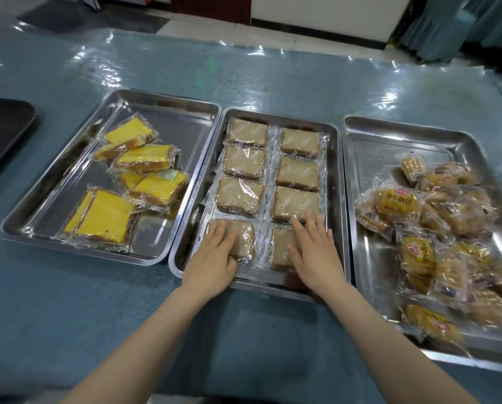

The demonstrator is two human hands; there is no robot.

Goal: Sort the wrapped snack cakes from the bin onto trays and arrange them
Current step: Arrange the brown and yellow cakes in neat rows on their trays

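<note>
Three steel trays stand side by side on the table. The middle tray (335, 182) holds several wrapped brown cakes (298, 174) laid in two neat columns. My left hand (215, 258) rests flat, fingers straight, on the nearest cake of the left column (245, 237). My right hand (316, 252) lies flat on the nearest cake of the right column (279, 249), its fingertips reaching the cake behind. The left tray (54, 199) holds several wrapped yellow cakes (104, 217) in a loose heap. The right tray (360, 158) holds a pile of small wrapped buns (398, 204).
The table has a blue-green cover under shiny clear plastic (244, 68). A dark tray (2, 129) sits at the far left edge. Behind the table are the floor and a blue curtain (462, 21) at the upper right. No bin is in view.
</note>
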